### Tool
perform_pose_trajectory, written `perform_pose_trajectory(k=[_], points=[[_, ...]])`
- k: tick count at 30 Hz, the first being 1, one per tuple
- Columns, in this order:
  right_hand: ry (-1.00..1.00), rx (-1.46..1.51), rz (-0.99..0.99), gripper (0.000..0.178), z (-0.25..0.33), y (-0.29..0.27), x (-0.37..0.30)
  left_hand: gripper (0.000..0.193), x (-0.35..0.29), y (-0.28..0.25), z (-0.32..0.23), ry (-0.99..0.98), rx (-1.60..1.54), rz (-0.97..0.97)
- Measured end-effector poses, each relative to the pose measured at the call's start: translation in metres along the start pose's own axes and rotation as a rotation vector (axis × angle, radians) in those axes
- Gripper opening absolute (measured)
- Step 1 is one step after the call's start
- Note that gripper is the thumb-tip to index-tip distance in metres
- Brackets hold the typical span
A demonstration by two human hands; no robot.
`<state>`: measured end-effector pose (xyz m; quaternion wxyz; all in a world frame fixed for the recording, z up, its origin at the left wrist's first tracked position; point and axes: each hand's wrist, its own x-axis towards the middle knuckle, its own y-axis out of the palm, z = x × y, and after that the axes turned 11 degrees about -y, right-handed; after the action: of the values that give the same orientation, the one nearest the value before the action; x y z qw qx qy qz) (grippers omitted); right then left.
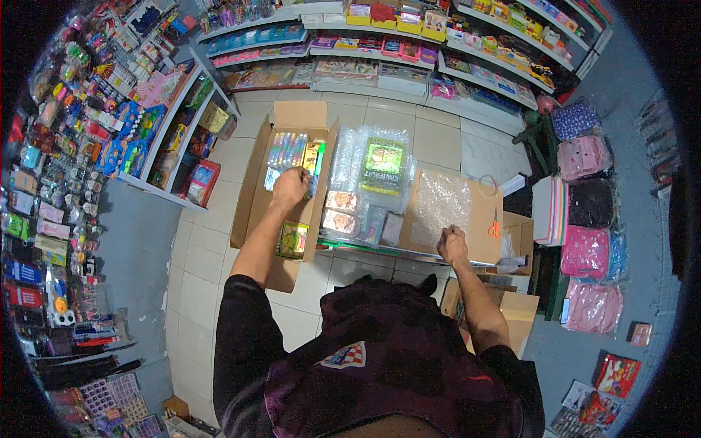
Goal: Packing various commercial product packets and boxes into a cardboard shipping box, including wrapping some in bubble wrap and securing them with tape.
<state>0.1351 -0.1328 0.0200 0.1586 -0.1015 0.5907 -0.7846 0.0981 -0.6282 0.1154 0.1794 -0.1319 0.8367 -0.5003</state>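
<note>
My left hand (290, 188) reaches down into an open cardboard box (255, 182) on the tiled floor and grips a colourful packet (312, 159) among several wrapped packets. My right hand (453, 244) is a closed fist resting on the near edge of a cardboard sheet (478, 219) that has bubble wrap (440, 201) lying on it. Between the hands lie bubble-wrapped packs, one with a green label (383, 165), and several small flat packs (342, 212). A green packet (293, 239) sits at the near end of the box.
Orange-handled scissors (495, 226) and a tape ring (488, 185) lie on the cardboard sheet. More cardboard boxes (520, 310) stand at the right. Shelves of toys (380, 44) line the back and left. Pink bags (591, 252) hang at right.
</note>
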Motion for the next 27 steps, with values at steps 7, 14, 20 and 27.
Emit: perform_pose_trajectory(k=[7,14,20,27], points=[[-0.027,0.064,0.004,0.038,-0.013,0.006,-0.006,0.035,0.023,0.029,-0.024,-0.066,-0.143,-0.112],[-0.038,0.101,-0.013,0.042,-0.011,0.002,-0.010,0.034,0.041,0.041,-0.023,-0.130,-0.223,-0.045],[0.044,0.105,0.082,0.045,-0.003,-0.005,-0.008,0.030,0.051,0.048,-0.018,-0.173,-0.166,-0.039],[-0.074,0.087,-0.009,0.042,-0.014,0.003,-0.008,0.028,0.054,0.053,-0.011,-0.123,-0.198,-0.137]])
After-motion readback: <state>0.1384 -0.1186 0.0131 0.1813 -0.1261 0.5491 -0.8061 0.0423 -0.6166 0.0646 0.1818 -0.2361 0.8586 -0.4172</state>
